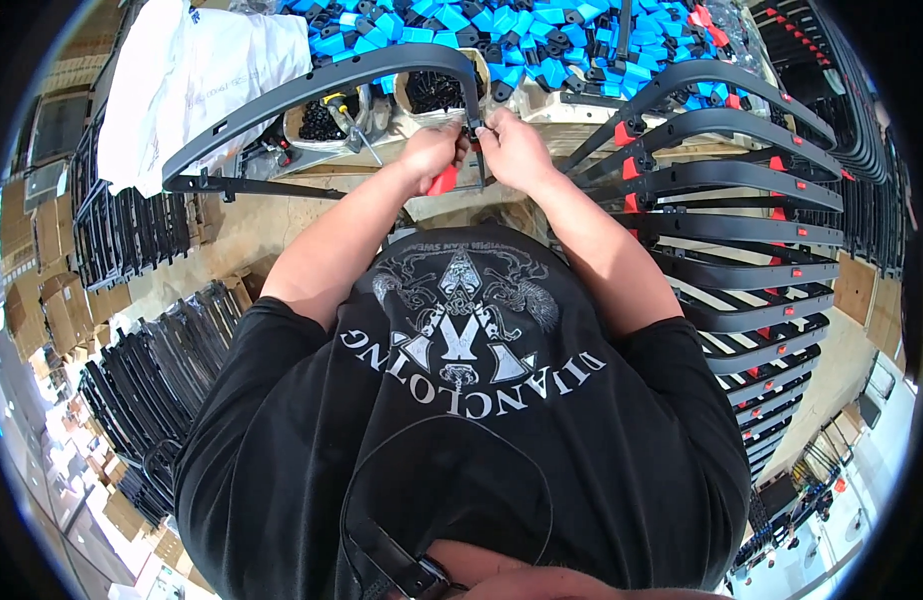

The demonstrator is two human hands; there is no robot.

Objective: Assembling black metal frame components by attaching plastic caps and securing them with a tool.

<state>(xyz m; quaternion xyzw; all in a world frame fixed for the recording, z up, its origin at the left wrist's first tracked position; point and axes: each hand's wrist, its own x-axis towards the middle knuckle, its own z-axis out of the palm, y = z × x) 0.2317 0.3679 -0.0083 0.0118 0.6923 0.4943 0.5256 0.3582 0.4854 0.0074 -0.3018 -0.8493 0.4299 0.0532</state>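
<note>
Your left hand [434,150] is closed around a tool with a red handle [444,180], the handle poking out below your palm. Your right hand [515,148] sits just beside it, its fingers [494,125] pinched on the end of a long curved black plastic frame piece [312,85]; what exactly they grip there is too small to tell. Both hands meet at that end of the frame piece, in front of your chest and over the pale wooden bench [252,225].

The curved frame piece arches from your hands up and away to your left, ending near a white plastic bag [197,75] that lies on the far left of the bench. Beneath the arch stand open bags of small black parts [327,120], with a second such bag [437,92] nearer your hands. Beyond them lies a heap of bright blue plastic clips [502,40] mixed with black ones.

To your right a stack of finished black curved frames with red clips [742,200] fans out, one above the other. To your lower left, bundles of black frame parts [152,370] lean together on the floor, with brown cardboard boxes [57,300] beside them.
</note>
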